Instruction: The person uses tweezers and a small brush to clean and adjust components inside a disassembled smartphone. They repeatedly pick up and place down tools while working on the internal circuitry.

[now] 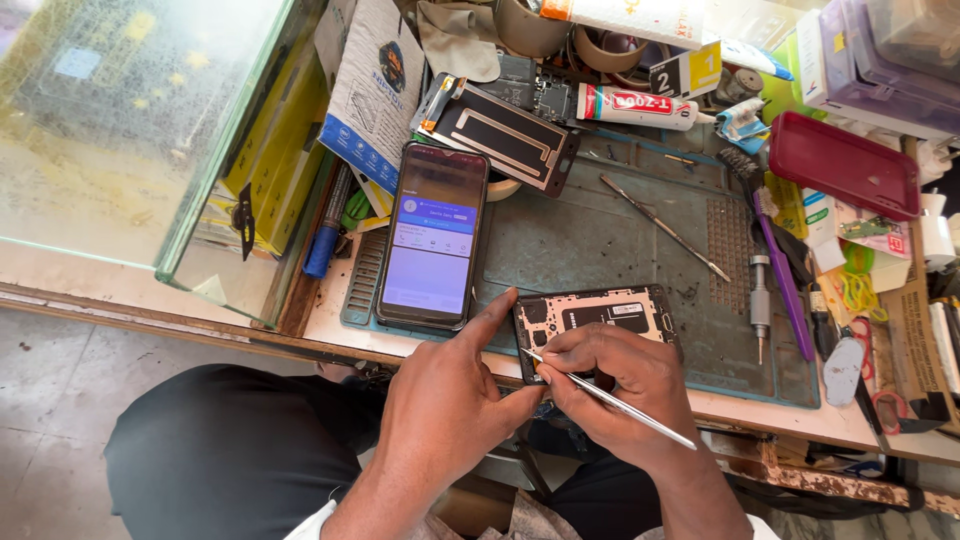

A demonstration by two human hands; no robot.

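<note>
We held our right hand curled over the near edge of an opened phone, thumb and fingers pinching slim metal tweezers like a pen, the tip touching the phone's lower left corner. Our left hand steadied that side, its thumb pressed against the phone's edge and forefinger stretched up along it, the rest loosely folded. The opened phone lay flat, its dark board and copper-toned parts exposed, at the front of a grey-green ribbed work mat on a worn wooden bench. Just left of it a second phone lay with its screen lit. A thin metal pick, a small screwdriver and a glossy red tray lay farther back.
</note>
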